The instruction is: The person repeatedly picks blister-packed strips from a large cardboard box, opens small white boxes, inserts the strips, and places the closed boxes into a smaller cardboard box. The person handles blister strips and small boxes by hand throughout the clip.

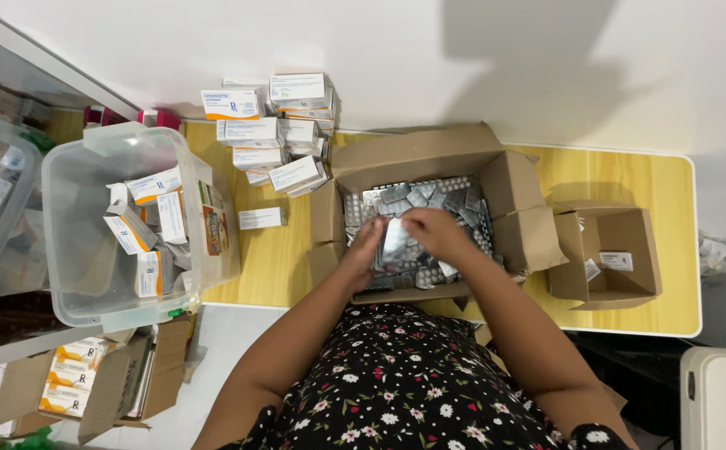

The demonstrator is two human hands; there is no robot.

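Left hand (366, 247) and right hand (435, 231) both inside the open cardboard box (417, 154) at the middle of the table (671, 179), near its front edge. Both hands grip a stack of silver blister packs (395, 239) between them: left fingers curled along the stack's left side, right hand closed over its top and right side. Stack held just above the loose blister packs (430, 193) that fill the box.

Smaller open cardboard box (605, 254) toward the table's right edge, a few small packets inside. Pile of white medicine boxes (275, 125) at the back left corner; one white box (260, 218) lies alone just left of the big box. Clear plastic bin (88, 242) overhangs the left edge, holding more white boxes.
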